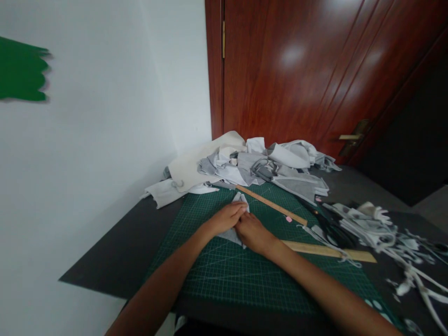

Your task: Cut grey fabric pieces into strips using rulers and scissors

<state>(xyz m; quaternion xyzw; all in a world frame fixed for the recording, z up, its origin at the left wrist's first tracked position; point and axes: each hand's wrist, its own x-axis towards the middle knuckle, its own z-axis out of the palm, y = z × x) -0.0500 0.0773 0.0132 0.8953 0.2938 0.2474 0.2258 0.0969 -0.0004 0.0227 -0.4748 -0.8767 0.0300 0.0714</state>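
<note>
A small piece of light grey fabric (229, 234) lies on the green cutting mat (224, 284), folded at its upper end. My left hand (227, 218) is closed on it from the left, fingers pressed together. From the right, my right hand (254, 232) is curled into a near fist on the same fabric, touching the left hand's fingertips. The fingers hide the middle of the cloth. Beyond and to the right is a slim wooden ruler (273, 205). A wider wooden ruler (329, 250) runs out from behind my right forearm.
Grey and white fabric scraps (241, 163) are heaped at the back against the wall and red-brown door (287, 70). Dark-handled scissors (331, 226) lie on the right, beside more cloth strips (371, 226). A small pink piece (289, 219) sits near the slim ruler.
</note>
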